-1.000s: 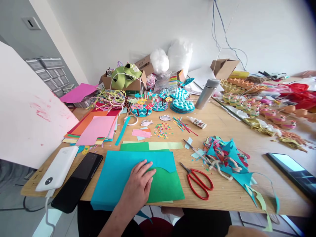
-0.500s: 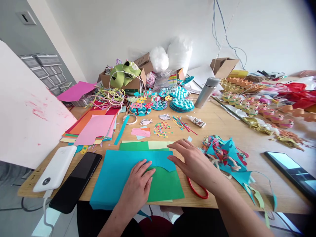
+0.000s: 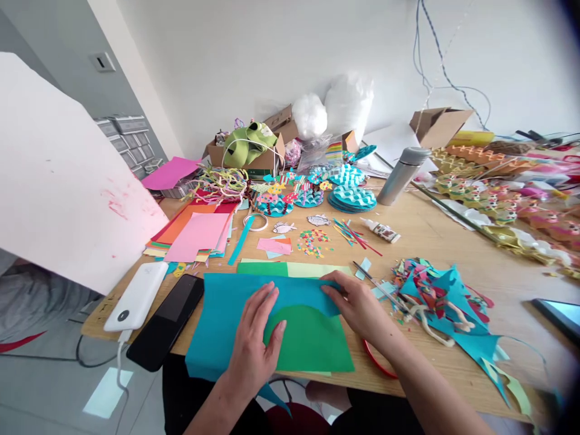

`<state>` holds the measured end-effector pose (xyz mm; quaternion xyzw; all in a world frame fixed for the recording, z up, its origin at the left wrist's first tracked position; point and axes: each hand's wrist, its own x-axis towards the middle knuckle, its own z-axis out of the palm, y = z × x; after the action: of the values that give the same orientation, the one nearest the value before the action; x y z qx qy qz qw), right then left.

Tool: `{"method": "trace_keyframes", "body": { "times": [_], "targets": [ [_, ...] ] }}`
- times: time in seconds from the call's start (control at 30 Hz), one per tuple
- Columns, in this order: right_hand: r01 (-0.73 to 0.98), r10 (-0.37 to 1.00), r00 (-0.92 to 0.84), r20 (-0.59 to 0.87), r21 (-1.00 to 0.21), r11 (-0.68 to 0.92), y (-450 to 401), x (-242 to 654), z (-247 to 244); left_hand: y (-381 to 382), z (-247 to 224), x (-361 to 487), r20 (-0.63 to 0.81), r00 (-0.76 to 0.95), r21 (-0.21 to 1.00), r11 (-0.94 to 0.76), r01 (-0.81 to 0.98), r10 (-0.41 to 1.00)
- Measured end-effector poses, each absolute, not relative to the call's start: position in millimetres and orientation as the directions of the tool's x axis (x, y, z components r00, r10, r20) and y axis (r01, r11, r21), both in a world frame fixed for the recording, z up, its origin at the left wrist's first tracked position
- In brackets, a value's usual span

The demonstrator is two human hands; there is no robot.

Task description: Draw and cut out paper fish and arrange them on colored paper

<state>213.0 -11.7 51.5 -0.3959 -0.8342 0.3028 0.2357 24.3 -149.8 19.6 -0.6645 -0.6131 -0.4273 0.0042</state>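
A sheet of blue paper (image 3: 226, 308) with a curved cut-out lies over green paper (image 3: 312, 344) at the table's front edge. My left hand (image 3: 254, 338) rests on the blue sheet, fingers stretched out and thumb apart beside the curve. My right hand (image 3: 356, 302) pinches the sheet's upper right edge between thumb and fingers. Under my right wrist is a pair of scissors with a red handle (image 3: 379, 360), its blades poking out beyond the hand. Part of a pale green sheet (image 3: 312, 270) shows behind the blue one.
Paper scraps (image 3: 435, 296) are heaped at right. A black phone (image 3: 170, 320) and white power bank (image 3: 136, 296) lie at left, near stacked coloured paper (image 3: 194, 235). Behind are confetti (image 3: 315, 241), a glue bottle (image 3: 383, 231), a steel flask (image 3: 403, 175) and wavy blue paper crafts (image 3: 352, 196).
My right hand has come down from above the paper and taken hold of the blue sheet's right edge. My left hand stays on the sheet. The view has shifted left.
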Motion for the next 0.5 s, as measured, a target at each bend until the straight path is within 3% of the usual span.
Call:
{"method": "trace_keyframes", "body": {
  "times": [0.17, 0.3, 0.4, 0.5],
  "targets": [
    [0.366, 0.846, -0.514, 0.142, -0.856, 0.366, -19, 219, 61, -165, 61, -10, 0.697, -0.296, 0.475, -0.111, 0.873, 0.653],
    [0.222, 0.865, -0.472, 0.172, -0.926, 0.306, -20, 226, 71, -169, 77, -53, 0.648, -0.535, 0.611, 0.05, 0.79, 0.542],
    [0.187, 0.871, -0.466, 0.157, -0.945, 0.27, -18, 233, 79, -172, 83, -76, 0.479, -0.693, 0.804, 0.047, 0.593, 0.538],
    [0.17, 0.868, -0.482, 0.114, -0.96, 0.221, -14, 241, 84, -179, 92, -87, 0.143, -0.629, 0.939, 0.096, 0.33, 0.764]
  ]
}}
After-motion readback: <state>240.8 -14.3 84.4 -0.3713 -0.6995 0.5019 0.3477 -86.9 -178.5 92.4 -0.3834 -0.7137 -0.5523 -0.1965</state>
